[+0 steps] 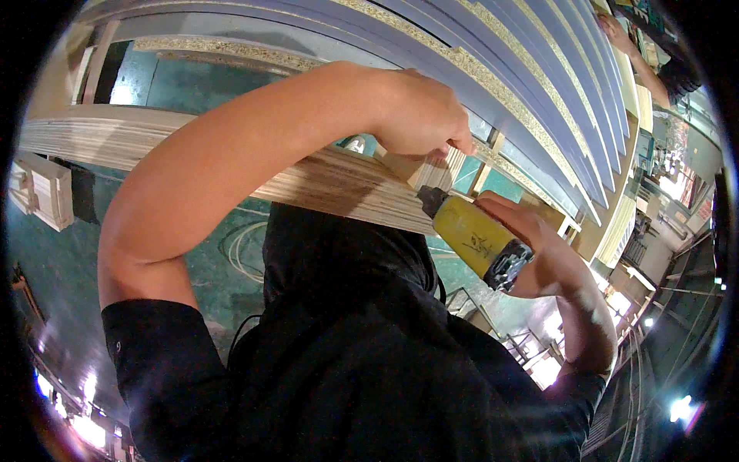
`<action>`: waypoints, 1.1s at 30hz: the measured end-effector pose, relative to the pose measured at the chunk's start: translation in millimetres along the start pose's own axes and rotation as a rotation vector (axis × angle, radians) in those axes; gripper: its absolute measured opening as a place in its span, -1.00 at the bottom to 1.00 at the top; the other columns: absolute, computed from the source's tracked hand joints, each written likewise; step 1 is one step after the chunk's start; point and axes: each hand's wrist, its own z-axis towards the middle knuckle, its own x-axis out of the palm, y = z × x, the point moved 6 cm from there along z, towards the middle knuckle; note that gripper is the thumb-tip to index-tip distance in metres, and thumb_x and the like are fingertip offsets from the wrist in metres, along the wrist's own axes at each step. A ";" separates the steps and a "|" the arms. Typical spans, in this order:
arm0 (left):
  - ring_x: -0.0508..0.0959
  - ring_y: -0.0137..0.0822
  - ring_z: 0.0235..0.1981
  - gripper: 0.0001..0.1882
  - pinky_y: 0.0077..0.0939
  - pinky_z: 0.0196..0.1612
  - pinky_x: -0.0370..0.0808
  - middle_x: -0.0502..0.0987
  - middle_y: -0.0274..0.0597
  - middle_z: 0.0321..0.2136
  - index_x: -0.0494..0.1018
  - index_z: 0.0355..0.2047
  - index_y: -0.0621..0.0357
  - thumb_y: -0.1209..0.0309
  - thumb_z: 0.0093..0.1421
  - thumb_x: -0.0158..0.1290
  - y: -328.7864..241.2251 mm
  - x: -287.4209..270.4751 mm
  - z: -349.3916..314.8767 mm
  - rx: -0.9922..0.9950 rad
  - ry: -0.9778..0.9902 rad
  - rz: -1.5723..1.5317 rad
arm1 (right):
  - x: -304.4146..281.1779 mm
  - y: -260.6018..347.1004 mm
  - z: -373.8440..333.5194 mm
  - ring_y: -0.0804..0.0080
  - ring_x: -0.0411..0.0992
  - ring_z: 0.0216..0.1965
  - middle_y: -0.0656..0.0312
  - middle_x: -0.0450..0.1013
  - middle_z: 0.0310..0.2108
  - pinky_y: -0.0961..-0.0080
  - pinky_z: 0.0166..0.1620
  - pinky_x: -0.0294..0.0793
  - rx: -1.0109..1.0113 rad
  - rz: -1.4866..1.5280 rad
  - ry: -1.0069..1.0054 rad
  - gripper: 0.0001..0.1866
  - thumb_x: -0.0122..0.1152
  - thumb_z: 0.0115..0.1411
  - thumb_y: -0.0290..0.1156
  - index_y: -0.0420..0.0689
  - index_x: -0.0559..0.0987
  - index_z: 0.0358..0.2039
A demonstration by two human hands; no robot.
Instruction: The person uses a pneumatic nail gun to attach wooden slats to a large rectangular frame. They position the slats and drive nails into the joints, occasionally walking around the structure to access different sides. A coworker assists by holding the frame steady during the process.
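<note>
Yellow power driver [477, 240], the tool this work is turning on, is sitting just right of the layered wood stack [339, 185] that is serving as the landmark, its dark nose pressing toward a small pale wooden block [427, 168] at the stack's right end. Starting at the stack's left, a pale framed panel [46, 189] is lying on the green floor [231, 254] well apart from it, and loose white cord [242, 246] is coiling on the floor below the stack. Above the stack, long grey-faced chipboard sheets [523, 69] are fanning out on edge. Over the stack's right end the left hand [419, 115] is curling down with fingers closed, pinching the small block and steadying it against the stack. Just right of the stack, the right hand [539, 246] is wrapping round the driver's rear, fingers clamped on its black-and-grey end. The driver is looking rigid, fairly heavy and smooth-shelled, so it is probably best taken around the rear, where the hand is now. The block is looking light, stiff and easy to shift, so pinching it by its sides seems wise. Far beyond the sheets, another person's arm [639, 61] is reaching in.
</note>
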 end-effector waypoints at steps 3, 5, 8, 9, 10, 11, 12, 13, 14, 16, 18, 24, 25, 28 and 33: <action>0.61 0.03 -0.06 -0.59 -0.03 -0.06 0.57 0.62 -0.09 -0.15 0.55 0.17 -0.15 0.35 0.31 0.11 0.3 0.2 0.5 -0.016 0.026 -0.010 | -0.9 0.2 0.5 -0.10 0.43 -0.18 -0.07 0.41 -0.15 0.25 -0.11 0.45 0.016 -0.005 0.011 -0.35 0.44 -0.15 -0.41 -0.31 0.44 0.01; 0.61 0.04 -0.06 -0.59 -0.03 -0.06 0.56 0.62 -0.08 -0.15 0.54 0.18 -0.13 0.35 0.32 0.11 -1.1 0.0 0.6 0.002 0.035 0.040 | 0.1 -1.5 -0.3 -0.13 0.43 -0.10 -0.07 0.42 -0.13 0.18 -0.04 0.48 0.099 -0.035 0.053 -0.33 0.44 -0.16 -0.39 -0.29 0.45 0.01; 0.60 0.06 -0.06 -0.59 -0.03 -0.04 0.55 0.62 -0.06 -0.13 0.55 0.17 -0.09 0.37 0.31 0.11 -0.4 -0.3 1.1 -0.017 -0.035 -0.033 | 1.4 -0.4 -0.3 -0.13 0.44 -0.09 -0.07 0.42 -0.14 0.18 -0.03 0.48 0.102 0.000 0.048 -0.35 0.44 -0.16 -0.38 -0.28 0.45 -0.01; 0.60 0.05 -0.05 -0.60 -0.03 -0.02 0.55 0.62 -0.06 -0.12 0.56 0.16 -0.08 0.37 0.31 0.11 -0.1 0.3 1.6 -0.024 -0.025 -0.045 | 1.8 -1.1 -0.6 -0.13 0.44 -0.08 -0.07 0.42 -0.14 0.17 -0.03 0.48 0.093 -0.004 0.048 -0.35 0.43 -0.16 -0.38 -0.28 0.45 -0.01; 0.59 0.05 -0.04 -0.60 -0.04 -0.01 0.54 0.62 -0.06 -0.11 0.56 0.16 -0.07 0.38 0.30 0.12 0.0 0.5 2.2 -0.031 -0.013 -0.057 | 2.4 -2.5 -1.1 -0.14 0.45 -0.08 -0.07 0.43 -0.15 0.17 -0.03 0.48 0.084 -0.008 0.047 -0.36 0.43 -0.17 -0.37 -0.27 0.45 -0.02; 0.59 0.05 -0.03 -0.60 -0.04 0.01 0.53 0.63 -0.06 -0.10 0.57 0.15 -0.06 0.38 0.30 0.12 0.1 0.0 2.3 -0.037 -0.004 -0.070 | 2.3 -2.4 -1.4 -0.14 0.45 -0.08 -0.06 0.43 -0.15 0.16 -0.03 0.49 0.076 -0.014 0.048 -0.37 0.43 -0.17 -0.37 -0.27 0.46 -0.03; 0.58 0.05 -0.02 -0.61 -0.05 0.02 0.53 0.63 -0.07 -0.09 0.57 0.15 -0.05 0.38 0.30 0.13 0.1 -0.5 2.3 -0.034 -0.001 -0.073 | 1.9 -2.6 -2.3 -0.14 0.45 -0.08 -0.06 0.43 -0.16 0.15 -0.04 0.49 0.080 -0.019 0.040 -0.37 0.42 -0.17 -0.37 -0.27 0.46 -0.04; 0.58 0.05 0.00 -0.61 -0.05 0.04 0.52 0.63 -0.07 -0.08 0.58 0.14 -0.04 0.38 0.30 0.13 0.5 -1.0 2.0 -0.031 0.002 -0.075 | 1.5 -2.7 -3.3 -0.14 0.45 -0.08 -0.06 0.43 -0.16 0.14 -0.04 0.49 0.084 -0.024 0.033 -0.38 0.42 -0.17 -0.37 -0.27 0.46 -0.04; 0.57 0.05 0.01 -0.61 -0.06 0.06 0.51 0.63 -0.08 -0.07 0.58 0.13 -0.03 0.38 0.29 0.13 1.0 -0.2 2.6 -0.032 0.007 -0.077 | 1.3 -4.5 -5.0 -0.15 0.45 -0.08 -0.06 0.43 -0.16 0.14 -0.05 0.49 0.085 -0.028 0.025 -0.39 0.41 -0.17 -0.37 -0.27 0.46 -0.05; 0.56 0.04 0.02 -0.62 -0.08 0.08 0.51 0.63 -0.09 -0.05 0.58 0.13 -0.02 0.38 0.30 0.13 1.3 0.0 1.2 -0.005 -0.025 -0.073 | 0.9 -7.8 -6.8 -0.15 0.45 -0.08 -0.07 0.43 -0.17 0.13 -0.06 0.49 0.104 -0.043 0.042 -0.39 0.40 -0.17 -0.37 -0.26 0.46 -0.06; 0.56 0.04 0.02 -0.62 -0.09 0.09 0.51 0.63 -0.09 -0.04 0.58 0.13 0.00 0.38 0.30 0.13 1.8 -0.3 -0.1 0.007 -0.043 -0.079 | 0.7 -9.2 -7.5 -0.16 0.46 -0.08 -0.08 0.43 -0.17 0.12 -0.06 0.49 0.127 -0.056 0.053 -0.40 0.40 -0.18 -0.37 -0.25 0.46 -0.06; 0.55 0.04 0.02 -0.63 -0.11 0.10 0.51 0.63 -0.07 -0.05 0.59 0.11 0.03 0.39 0.30 0.13 1.6 0.3 0.3 0.043 -0.082 -0.085 | -2.6 -11.0 -18.0 -0.18 0.46 -0.07 -0.08 0.44 -0.17 0.12 -0.04 0.49 0.154 -0.055 0.053 -0.39 0.38 -0.18 -0.36 -0.24 0.46 -0.05; 0.55 0.04 0.02 -0.63 -0.11 0.10 0.50 0.63 -0.06 -0.05 0.58 0.12 0.03 0.39 0.30 0.13 1.5 0.6 -0.1 0.050 -0.084 -0.066 | -2.2 -13.2 -20.2 -0.18 0.46 -0.06 -0.08 0.44 -0.17 0.12 -0.04 0.49 0.154 -0.053 0.052 -0.39 0.38 -0.17 -0.36 -0.24 0.46 -0.04; 0.54 0.04 0.04 -0.62 -0.10 0.12 0.49 0.61 -0.06 -0.03 0.57 0.13 0.04 0.41 0.30 0.11 -1.0 -0.1 1.8 0.001 -0.033 -0.104 | -2.0 -17.2 -26.2 -0.17 0.46 -0.05 -0.08 0.44 -0.15 0.13 -0.01 0.50 0.159 -0.044 0.043 -0.38 0.38 -0.17 -0.36 -0.24 0.46 -0.02; 0.49 0.04 0.09 -0.59 -0.05 0.19 0.43 0.58 -0.06 0.03 0.54 0.16 0.03 0.47 0.30 0.06 -7.2 -4.0 0.5 -0.024 -0.025 -0.060 | 0.5 -29.6 -65.5 -0.13 0.46 -0.04 -0.07 0.41 -0.12 0.16 0.01 0.49 0.205 0.028 0.034 -0.34 0.41 -0.18 -0.33 -0.26 0.46 -0.01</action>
